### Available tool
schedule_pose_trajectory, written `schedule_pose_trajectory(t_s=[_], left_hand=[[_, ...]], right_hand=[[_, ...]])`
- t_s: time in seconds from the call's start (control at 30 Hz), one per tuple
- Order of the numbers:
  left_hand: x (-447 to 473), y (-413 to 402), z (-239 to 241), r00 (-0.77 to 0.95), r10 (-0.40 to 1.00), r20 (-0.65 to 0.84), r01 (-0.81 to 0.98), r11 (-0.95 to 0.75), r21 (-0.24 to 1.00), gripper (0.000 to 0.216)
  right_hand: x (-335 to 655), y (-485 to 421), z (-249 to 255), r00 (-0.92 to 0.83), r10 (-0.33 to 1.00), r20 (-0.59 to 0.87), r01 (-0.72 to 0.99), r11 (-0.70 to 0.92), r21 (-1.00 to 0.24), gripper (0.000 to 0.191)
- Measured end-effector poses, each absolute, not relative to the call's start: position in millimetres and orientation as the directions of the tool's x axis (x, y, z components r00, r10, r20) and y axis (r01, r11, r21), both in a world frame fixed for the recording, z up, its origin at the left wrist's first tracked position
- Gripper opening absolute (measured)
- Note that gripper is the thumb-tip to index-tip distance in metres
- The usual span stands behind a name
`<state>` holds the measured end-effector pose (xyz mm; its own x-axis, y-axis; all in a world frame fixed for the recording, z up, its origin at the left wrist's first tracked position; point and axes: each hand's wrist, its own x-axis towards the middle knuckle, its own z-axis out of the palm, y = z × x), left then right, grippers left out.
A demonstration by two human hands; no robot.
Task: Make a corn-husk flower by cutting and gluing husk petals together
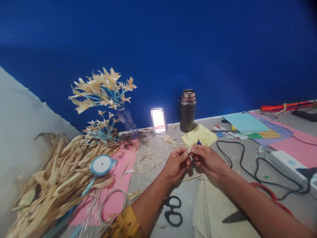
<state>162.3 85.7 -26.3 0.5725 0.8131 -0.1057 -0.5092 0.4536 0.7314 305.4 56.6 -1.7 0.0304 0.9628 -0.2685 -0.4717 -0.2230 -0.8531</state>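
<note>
My left hand [179,162] and my right hand [207,160] meet above the middle of the table, both closed in a pinch. Between their fingertips is a small pale piece [189,150] that looks like dried husk; most of it is hidden by the fingers. A blue pointed tip [198,142] shows just behind my right hand, over a yellow paper sheet [201,134]. Black-handled scissors [173,211] lie below my left hand, beside that forearm. Under my right forearm are a pale cloth [208,205] and red-handled scissors [266,191].
Dried husks [49,175] are heaped at left, near husk flowers [104,87] in a clear vase [127,120]. A tape roll [101,164] rests there. A dark flask [187,114] stands behind my hands. Black cable [241,152] and a power strip [288,165] lie right.
</note>
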Motion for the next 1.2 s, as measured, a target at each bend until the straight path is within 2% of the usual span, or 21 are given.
schedule_pose_trajectory(t_s=[0.4,0.83,1.07,1.2], left_hand=[[161,85,-24,0.607,0.776,-0.170,-0.554,0.566,0.611,0.035],[160,85,-30,0.606,0.780,-0.157,-0.520,0.538,0.664,0.038],[159,87,-26,0.595,0.779,-0.200,-0.537,0.570,0.622,0.036],[157,87,-23,0.595,0.776,-0.208,-0.545,0.580,0.606,0.036]], right_hand=[[306,56,1,0.094,0.969,-0.228,-0.434,-0.166,-0.886,0.027],[302,56,-9,0.055,0.965,-0.255,-0.413,-0.210,-0.886,0.028],[306,57,-4,0.098,0.969,-0.226,-0.409,-0.168,-0.897,0.023],[306,56,2,0.132,0.970,-0.206,-0.390,-0.140,-0.910,0.031]])
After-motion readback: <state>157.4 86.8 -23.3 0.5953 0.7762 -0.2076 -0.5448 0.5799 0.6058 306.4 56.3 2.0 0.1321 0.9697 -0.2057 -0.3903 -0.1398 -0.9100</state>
